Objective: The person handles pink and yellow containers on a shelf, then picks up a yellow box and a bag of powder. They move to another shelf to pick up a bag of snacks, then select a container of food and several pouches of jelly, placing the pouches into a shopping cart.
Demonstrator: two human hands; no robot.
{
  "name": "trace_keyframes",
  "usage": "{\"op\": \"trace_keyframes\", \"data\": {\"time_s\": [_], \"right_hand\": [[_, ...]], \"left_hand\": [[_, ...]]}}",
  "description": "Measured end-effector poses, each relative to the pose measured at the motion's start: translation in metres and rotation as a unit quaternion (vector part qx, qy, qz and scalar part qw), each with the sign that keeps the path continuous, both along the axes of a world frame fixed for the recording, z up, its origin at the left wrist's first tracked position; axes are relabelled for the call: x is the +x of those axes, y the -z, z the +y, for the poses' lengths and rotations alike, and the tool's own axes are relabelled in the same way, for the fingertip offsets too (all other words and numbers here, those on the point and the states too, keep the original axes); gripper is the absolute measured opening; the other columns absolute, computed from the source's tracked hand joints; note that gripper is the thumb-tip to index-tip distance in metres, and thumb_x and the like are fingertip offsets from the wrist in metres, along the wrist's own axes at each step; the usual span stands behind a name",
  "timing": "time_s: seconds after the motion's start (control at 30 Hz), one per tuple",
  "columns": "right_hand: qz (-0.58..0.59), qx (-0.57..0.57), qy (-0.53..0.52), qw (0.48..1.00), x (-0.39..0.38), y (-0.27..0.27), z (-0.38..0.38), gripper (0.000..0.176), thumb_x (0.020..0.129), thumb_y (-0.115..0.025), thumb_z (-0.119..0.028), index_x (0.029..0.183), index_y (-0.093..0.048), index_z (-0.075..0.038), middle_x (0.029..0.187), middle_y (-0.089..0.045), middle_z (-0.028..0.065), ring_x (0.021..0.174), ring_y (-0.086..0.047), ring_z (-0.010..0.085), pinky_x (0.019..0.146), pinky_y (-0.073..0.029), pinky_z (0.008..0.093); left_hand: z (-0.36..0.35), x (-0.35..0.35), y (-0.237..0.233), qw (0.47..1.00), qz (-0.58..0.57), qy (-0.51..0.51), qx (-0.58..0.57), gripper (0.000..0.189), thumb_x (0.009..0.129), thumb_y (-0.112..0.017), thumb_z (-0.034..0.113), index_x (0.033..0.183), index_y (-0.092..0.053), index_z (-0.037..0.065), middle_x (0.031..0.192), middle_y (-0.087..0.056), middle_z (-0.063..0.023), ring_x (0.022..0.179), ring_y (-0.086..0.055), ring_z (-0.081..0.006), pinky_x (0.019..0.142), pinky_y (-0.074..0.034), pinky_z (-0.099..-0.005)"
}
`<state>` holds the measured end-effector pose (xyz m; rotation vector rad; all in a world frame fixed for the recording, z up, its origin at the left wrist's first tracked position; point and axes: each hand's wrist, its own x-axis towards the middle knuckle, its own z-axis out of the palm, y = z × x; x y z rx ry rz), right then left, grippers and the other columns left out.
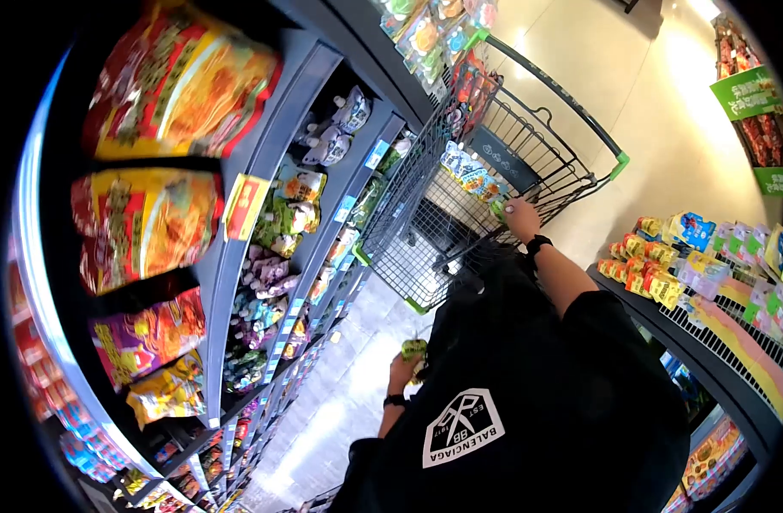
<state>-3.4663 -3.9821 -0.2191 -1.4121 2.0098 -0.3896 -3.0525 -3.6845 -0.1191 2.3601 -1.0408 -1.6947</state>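
Observation:
My right hand (521, 220), with a black band at the wrist, reaches into the shopping cart (425, 248). Its fingers are closed on a small green packet (498, 208). Beside that packet, blue-and-white snack bags (470, 171) lie in a row in the upper part of the cart. Lower and to the left, my left hand (401, 369) is closed around another small green package (414, 349), held outside the cart near my body. The lettering on both green packages is too small to read.
Shelves (310, 248) with hanging and stacked snack bags line the left side, and large red-and-yellow noodle bags (147, 227) hang close by. A display stand (725, 333) with small yellow and pink packs stands at right. Tiled floor (323, 402) shows between.

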Motion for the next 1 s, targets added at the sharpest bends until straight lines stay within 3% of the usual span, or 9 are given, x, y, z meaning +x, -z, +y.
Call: {"op": "trace_keyframes", "data": {"time_s": [0.33,0.43,0.53,0.6,0.67,0.73,0.8,0.87,1.0], "right_hand": [[0.098,0.154,-0.069,0.981,0.010,0.135,-0.050,0.012,0.090,-0.057,-0.011,0.093,-0.069,-0.011,0.090,-0.070,0.0151,0.091,-0.068,0.0354,0.079,-0.052,0.0476],[0.100,0.178,-0.104,0.973,0.005,0.186,-0.064,0.017,0.091,-0.054,-0.011,0.091,-0.071,-0.012,0.087,-0.072,0.0143,0.089,-0.069,0.0337,0.081,-0.051,0.0479],[0.103,0.213,-0.122,0.964,-0.001,0.226,-0.072,0.018,0.091,-0.054,-0.013,0.100,-0.069,-0.009,0.093,-0.072,0.0159,0.089,-0.069,0.0342,0.081,-0.051,0.0474],[0.136,0.102,-0.037,0.985,0.000,0.240,-0.064,0.024,0.092,-0.054,-0.016,0.112,-0.067,-0.010,0.108,-0.069,0.0187,0.097,-0.066,0.0361,0.083,-0.052,0.0492],[0.041,0.267,0.056,0.961,0.001,0.238,-0.080,0.034,0.092,-0.056,-0.021,0.123,-0.060,-0.008,0.126,-0.062,0.0224,0.117,-0.058,0.0390,0.097,-0.047,0.0499],[0.021,0.204,-0.096,0.974,0.015,0.308,-0.038,0.042,0.090,-0.060,-0.025,0.126,-0.056,-0.005,0.128,-0.061,0.0235,0.128,-0.049,0.0411,0.103,-0.043,0.0495],[-0.019,0.099,-0.024,0.995,0.038,0.183,-0.062,0.053,0.088,-0.062,-0.019,0.135,-0.050,0.002,0.138,-0.050,0.0282,0.116,-0.059,0.0385,0.102,-0.047,0.0468],[-0.086,0.055,-0.102,0.990,0.055,0.138,-0.054,0.051,0.087,-0.064,-0.020,0.132,-0.053,0.002,0.135,-0.054,0.0246,0.118,-0.058,0.0384,0.101,-0.047,0.0457],[-0.464,0.201,-0.334,0.796,0.089,0.057,-0.028,0.040,0.088,-0.069,-0.024,0.122,-0.062,-0.004,0.121,-0.066,0.0165,0.109,-0.063,0.0318,0.094,-0.049,0.0412]], "left_hand": [[0.004,-0.081,-0.052,0.960,-0.016,-0.253,0.122,0.039,0.089,-0.074,0.026,0.117,-0.066,0.001,0.098,-0.071,-0.0052,0.078,-0.067,-0.0128,0.064,-0.054,-0.0290],[0.017,-0.081,-0.044,0.973,-0.084,-0.108,0.188,0.043,0.088,-0.075,0.035,0.114,-0.068,0.001,0.091,-0.072,-0.0074,0.075,-0.066,-0.0133,0.063,-0.053,-0.0304],[0.033,-0.083,-0.037,0.983,-0.061,-0.088,0.151,0.037,0.089,-0.073,0.030,0.109,-0.070,-0.001,0.091,-0.073,-0.0099,0.077,-0.069,-0.0175,0.066,-0.053,-0.0317],[0.025,-0.093,-0.039,0.983,-0.030,-0.130,0.123,0.032,0.090,-0.072,0.025,0.108,-0.070,-0.002,0.092,-0.074,-0.0113,0.080,-0.070,-0.0199,0.069,-0.053,-0.0334],[0.010,-0.101,-0.046,0.989,-0.070,-0.097,0.082,0.031,0.090,-0.071,0.022,0.108,-0.070,-0.003,0.094,-0.074,-0.0124,0.083,-0.070,-0.0204,0.072,-0.054,-0.0347],[-0.019,-0.110,-0.052,0.977,-0.126,-0.030,0.168,0.037,0.087,-0.074,0.029,0.112,-0.069,0.001,0.098,-0.073,-0.0168,0.090,-0.071,-0.0288,0.077,-0.054,-0.0387],[-0.028,-0.112,-0.045,0.976,-0.143,-0.015,0.165,0.043,0.086,-0.075,0.033,0.116,-0.067,0.003,0.101,-0.073,-0.0177,0.094,-0.071,-0.0316,0.080,-0.054,-0.0392],[-0.044,-0.113,-0.036,0.980,-0.141,-0.022,0.140,0.045,0.087,-0.074,0.033,0.119,-0.066,0.003,0.105,-0.073,-0.0177,0.096,-0.071,-0.0310,0.082,-0.054,-0.0387],[-0.124,-0.138,-0.056,0.993,-0.097,-0.033,0.054,0.040,0.089,-0.073,0.027,0.120,-0.066,0.003,0.105,-0.073,-0.0167,0.095,-0.071,-0.0279,0.083,-0.054,-0.0385]]}}
